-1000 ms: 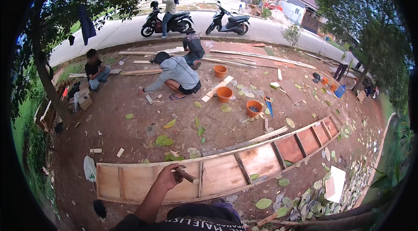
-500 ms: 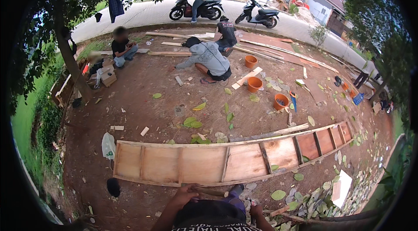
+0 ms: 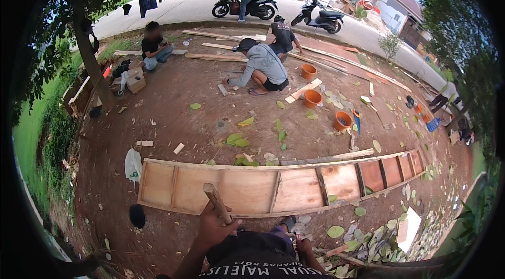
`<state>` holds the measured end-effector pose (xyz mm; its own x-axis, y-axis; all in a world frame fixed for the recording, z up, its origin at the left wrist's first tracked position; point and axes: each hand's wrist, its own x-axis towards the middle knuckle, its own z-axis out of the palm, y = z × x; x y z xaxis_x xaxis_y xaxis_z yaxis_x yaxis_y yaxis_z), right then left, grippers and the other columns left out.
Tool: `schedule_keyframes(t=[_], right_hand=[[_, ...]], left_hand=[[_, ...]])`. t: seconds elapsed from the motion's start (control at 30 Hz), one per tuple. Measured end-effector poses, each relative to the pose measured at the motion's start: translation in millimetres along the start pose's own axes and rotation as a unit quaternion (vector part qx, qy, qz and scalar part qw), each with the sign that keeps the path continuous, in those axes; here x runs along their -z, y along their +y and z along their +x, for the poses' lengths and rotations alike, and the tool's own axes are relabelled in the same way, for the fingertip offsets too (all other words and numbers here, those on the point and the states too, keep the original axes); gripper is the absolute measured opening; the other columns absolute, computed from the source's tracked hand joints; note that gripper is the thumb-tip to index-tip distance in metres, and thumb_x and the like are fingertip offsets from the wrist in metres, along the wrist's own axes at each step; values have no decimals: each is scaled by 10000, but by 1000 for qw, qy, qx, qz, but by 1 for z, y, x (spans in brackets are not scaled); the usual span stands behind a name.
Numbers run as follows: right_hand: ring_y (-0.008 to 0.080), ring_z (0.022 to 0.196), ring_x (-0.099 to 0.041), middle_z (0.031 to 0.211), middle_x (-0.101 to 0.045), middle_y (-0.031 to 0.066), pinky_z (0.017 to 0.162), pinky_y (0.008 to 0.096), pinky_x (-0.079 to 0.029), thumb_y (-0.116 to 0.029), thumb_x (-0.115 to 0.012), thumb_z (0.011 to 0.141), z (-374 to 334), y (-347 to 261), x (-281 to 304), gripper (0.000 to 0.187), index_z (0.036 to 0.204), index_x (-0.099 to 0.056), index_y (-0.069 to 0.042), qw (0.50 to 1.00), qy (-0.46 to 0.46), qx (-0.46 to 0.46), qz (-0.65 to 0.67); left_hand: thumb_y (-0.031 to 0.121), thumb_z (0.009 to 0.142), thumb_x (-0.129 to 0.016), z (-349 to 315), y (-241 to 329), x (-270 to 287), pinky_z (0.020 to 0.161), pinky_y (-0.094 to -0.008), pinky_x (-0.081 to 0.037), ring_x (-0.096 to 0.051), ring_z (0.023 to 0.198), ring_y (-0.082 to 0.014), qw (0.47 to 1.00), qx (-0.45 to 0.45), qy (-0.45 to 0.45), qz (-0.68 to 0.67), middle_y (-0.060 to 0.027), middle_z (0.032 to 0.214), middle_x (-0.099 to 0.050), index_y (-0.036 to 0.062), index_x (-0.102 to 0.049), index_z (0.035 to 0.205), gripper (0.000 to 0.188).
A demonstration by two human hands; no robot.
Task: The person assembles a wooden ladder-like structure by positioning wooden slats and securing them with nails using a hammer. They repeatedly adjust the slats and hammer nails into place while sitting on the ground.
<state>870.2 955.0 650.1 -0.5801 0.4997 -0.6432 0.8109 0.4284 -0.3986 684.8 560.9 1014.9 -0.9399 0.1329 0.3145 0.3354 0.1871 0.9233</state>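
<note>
Wooden handle [image 3: 216, 203]: a short, pale stick that stands tilted over the near edge of the long wooden panel [image 3: 294, 189]. I see only its upper end. The lower end is hidden in the fist, so I can't tell what tool it belongs to.
Left grip: my view shows the left hand [image 3: 213, 226] closed round the lower part of the handle, just above the dark shirt.
Right grip: the right hand [image 3: 302, 245] sits low by the shirt hem, near the panel's edge. I can't tell whether it is closed or holds anything.
Panel: it lies flat on the bare earth, ribbed with cross battens, with a white bag [image 3: 132, 165] at its left end.
Step in hand: I judge the tool is being held up over the panel's left bays and is not in contact with the wood.
Next move calls for: a firm hold and a clear line down to the boards, because the working end is out of my sight.
Change from half a second ago: both hands were then tucked at the bottom edge and no handle showed. Now the handle is up over the panel.
Around: a crouching person in grey [image 3: 260, 66] works beyond the panel, near orange buckets [image 3: 312, 98].
</note>
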Motion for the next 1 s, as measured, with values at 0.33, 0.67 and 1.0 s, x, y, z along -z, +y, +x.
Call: schedule_keyframes(t=[0.33, 0.67, 1.0], right_hand=[[317, 739, -745, 760, -726, 228, 696, 438, -573, -318, -582, 892, -51, -109, 52, 410, 882, -710, 71, 997, 3, 83, -3], [272, 689, -730, 813, -721, 210, 628, 401, -577, -292, -580, 928, -123, -192, 86, 422, 987, -671, 116, 982, -19, 163, 94], [124, 568, -590, 634, -600, 27, 514, 314, -464, -182, -565, 1013, -211, -273, 134, 164, 963, -579, -27, 926, -178, 276, 184]], left_hand=[[94, 886, -720, 25, 3, -28, 482, -254, -331, -435, 516, -52, 970, 158, 30, -181, 48, 602, -483, 105, -503, 698, 288], [93, 885, -736, 12, -17, -32, 493, -272, -309, -391, 540, -34, 967, 187, 57, -164, 73, 586, -448, 112, -469, 642, 361], [177, 819, -829, 11, -37, -30, 441, -320, -294, -342, 499, -54, 998, 41, 53, 13, -8, 485, -358, 47, -426, 593, 480]])
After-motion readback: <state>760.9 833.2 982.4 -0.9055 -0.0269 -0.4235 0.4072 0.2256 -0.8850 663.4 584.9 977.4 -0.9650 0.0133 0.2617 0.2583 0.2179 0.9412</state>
